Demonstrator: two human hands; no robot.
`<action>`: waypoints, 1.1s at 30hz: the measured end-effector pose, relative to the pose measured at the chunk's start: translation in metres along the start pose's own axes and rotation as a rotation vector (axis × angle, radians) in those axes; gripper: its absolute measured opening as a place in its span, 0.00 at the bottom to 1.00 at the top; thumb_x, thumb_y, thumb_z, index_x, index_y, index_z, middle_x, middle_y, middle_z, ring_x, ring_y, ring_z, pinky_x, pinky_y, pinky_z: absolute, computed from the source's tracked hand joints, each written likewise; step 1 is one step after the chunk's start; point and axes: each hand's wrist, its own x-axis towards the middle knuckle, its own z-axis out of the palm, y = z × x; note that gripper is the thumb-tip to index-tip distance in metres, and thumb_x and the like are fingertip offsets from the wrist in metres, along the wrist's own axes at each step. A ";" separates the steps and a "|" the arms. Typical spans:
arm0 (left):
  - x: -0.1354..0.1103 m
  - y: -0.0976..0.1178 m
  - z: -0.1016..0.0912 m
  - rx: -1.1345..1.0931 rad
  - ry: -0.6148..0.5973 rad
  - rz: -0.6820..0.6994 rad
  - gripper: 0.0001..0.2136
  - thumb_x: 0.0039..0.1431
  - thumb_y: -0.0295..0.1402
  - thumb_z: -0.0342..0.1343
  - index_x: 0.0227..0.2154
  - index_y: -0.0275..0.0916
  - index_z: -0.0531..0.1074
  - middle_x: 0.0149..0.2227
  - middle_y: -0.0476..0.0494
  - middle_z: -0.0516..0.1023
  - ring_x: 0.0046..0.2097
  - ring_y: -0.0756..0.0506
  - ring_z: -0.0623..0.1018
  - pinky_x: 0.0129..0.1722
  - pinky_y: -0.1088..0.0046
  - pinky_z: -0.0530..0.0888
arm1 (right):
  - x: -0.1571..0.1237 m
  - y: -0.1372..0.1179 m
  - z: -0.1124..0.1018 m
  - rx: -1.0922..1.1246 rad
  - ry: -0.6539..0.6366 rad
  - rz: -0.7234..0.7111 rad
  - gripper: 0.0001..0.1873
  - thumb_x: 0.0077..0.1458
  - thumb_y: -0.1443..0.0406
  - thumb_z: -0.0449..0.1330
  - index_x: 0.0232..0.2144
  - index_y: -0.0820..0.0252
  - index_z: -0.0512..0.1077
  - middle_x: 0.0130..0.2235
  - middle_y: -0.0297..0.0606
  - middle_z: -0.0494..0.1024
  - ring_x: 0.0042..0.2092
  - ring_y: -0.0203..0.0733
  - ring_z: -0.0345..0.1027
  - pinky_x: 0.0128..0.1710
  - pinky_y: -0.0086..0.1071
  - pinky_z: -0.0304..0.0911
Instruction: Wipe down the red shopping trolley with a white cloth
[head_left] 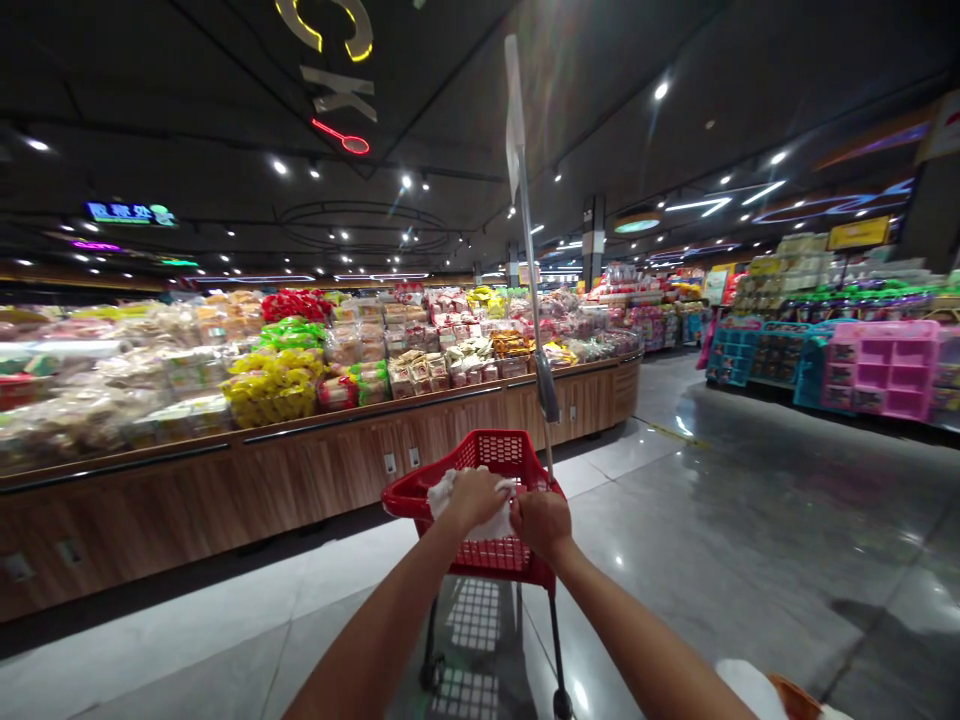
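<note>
A small red shopping cart (504, 440) stands in front of me, with perforated basket walls and dark legs on wheels. Over its basket my left hand (480, 497) is closed on a crumpled white cloth (491, 525), the fingers bent over its top. My right hand (544, 522) is a fist at the basket's right side, with the cloth's right edge at its thumb; its fingertips are hidden. Just beyond this fist a long thin pole (530, 250) rises upright from the cart's right side, with a dark grip low down and a pale piece at its top.
A long wood-panelled counter (450, 420) heaped with packaged snacks runs along the left and front. To the right stand pink plastic racks (885, 365) and blue racks (739, 350). Grey shiny tiles (675, 520) cover the floor. A white object (750, 688) shows at bottom right.
</note>
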 end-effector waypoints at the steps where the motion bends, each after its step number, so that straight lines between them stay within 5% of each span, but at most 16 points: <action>1: 0.005 -0.006 -0.006 0.006 -0.031 -0.050 0.18 0.62 0.45 0.46 0.37 0.42 0.79 0.43 0.38 0.80 0.48 0.36 0.77 0.50 0.56 0.69 | -0.001 -0.001 -0.001 -0.002 0.001 -0.007 0.19 0.61 0.61 0.49 0.26 0.59 0.77 0.29 0.42 0.80 0.30 0.43 0.72 0.31 0.33 0.58; 4: 0.006 -0.033 -0.014 -0.030 -0.084 -0.200 0.22 0.58 0.53 0.48 0.35 0.42 0.79 0.40 0.39 0.81 0.46 0.36 0.77 0.47 0.60 0.69 | -0.002 -0.001 -0.002 0.006 0.004 -0.036 0.17 0.60 0.62 0.50 0.26 0.58 0.76 0.29 0.40 0.80 0.30 0.43 0.71 0.30 0.32 0.57; 6: -0.003 -0.055 -0.011 -0.086 -0.049 -0.227 0.18 0.61 0.48 0.47 0.34 0.43 0.79 0.38 0.42 0.82 0.44 0.40 0.78 0.46 0.66 0.70 | 0.000 0.000 0.000 0.019 0.011 -0.037 0.17 0.59 0.63 0.51 0.25 0.58 0.76 0.28 0.40 0.80 0.29 0.42 0.71 0.30 0.32 0.56; 10: -0.033 -0.080 0.008 -0.184 0.261 -0.180 0.16 0.58 0.28 0.47 0.44 0.45 0.76 0.47 0.46 0.79 0.51 0.43 0.75 0.52 0.66 0.69 | 0.002 0.004 0.006 0.041 0.059 -0.024 0.16 0.57 0.63 0.52 0.23 0.59 0.75 0.27 0.39 0.79 0.27 0.40 0.69 0.29 0.31 0.55; 14: -0.055 -0.060 0.024 -0.180 0.466 -0.107 0.22 0.54 0.22 0.48 0.50 0.46 0.72 0.55 0.46 0.74 0.58 0.43 0.69 0.60 0.62 0.65 | 0.001 0.003 0.013 0.049 0.100 -0.039 0.15 0.56 0.63 0.53 0.22 0.59 0.75 0.26 0.40 0.79 0.27 0.40 0.68 0.30 0.32 0.54; 18: -0.041 -0.013 0.020 -0.060 0.311 0.015 0.14 0.62 0.35 0.50 0.48 0.48 0.74 0.53 0.44 0.76 0.56 0.39 0.70 0.58 0.55 0.65 | 0.000 -0.001 0.017 0.051 0.146 -0.062 0.16 0.57 0.63 0.52 0.24 0.60 0.75 0.26 0.41 0.79 0.27 0.41 0.69 0.29 0.33 0.52; 21: -0.018 0.002 0.007 0.029 0.122 -0.011 0.17 0.66 0.42 0.43 0.41 0.46 0.77 0.46 0.40 0.79 0.49 0.37 0.75 0.51 0.54 0.68 | 0.001 -0.002 0.018 0.067 0.161 -0.093 0.16 0.58 0.63 0.51 0.25 0.60 0.75 0.26 0.40 0.79 0.27 0.40 0.69 0.30 0.33 0.52; 25: -0.005 -0.034 -0.011 0.035 -0.047 -0.194 0.21 0.65 0.47 0.41 0.41 0.43 0.78 0.42 0.38 0.80 0.44 0.38 0.78 0.43 0.62 0.70 | 0.002 -0.002 0.013 0.056 0.104 -0.111 0.16 0.58 0.64 0.52 0.23 0.59 0.75 0.26 0.39 0.79 0.27 0.40 0.69 0.30 0.32 0.52; 28: -0.021 -0.079 -0.016 0.036 -0.054 -0.293 0.20 0.65 0.43 0.41 0.39 0.41 0.77 0.39 0.39 0.81 0.43 0.41 0.79 0.42 0.67 0.70 | 0.003 -0.002 0.010 0.046 0.063 -0.103 0.15 0.57 0.64 0.52 0.23 0.59 0.75 0.27 0.40 0.79 0.27 0.40 0.69 0.30 0.32 0.52; 33: -0.076 -0.107 0.013 0.092 0.261 -0.340 0.20 0.67 0.41 0.39 0.42 0.39 0.75 0.42 0.39 0.80 0.50 0.39 0.76 0.50 0.63 0.68 | 0.006 -0.003 0.008 0.051 0.046 -0.072 0.14 0.56 0.64 0.53 0.24 0.60 0.76 0.28 0.40 0.79 0.29 0.40 0.69 0.30 0.31 0.51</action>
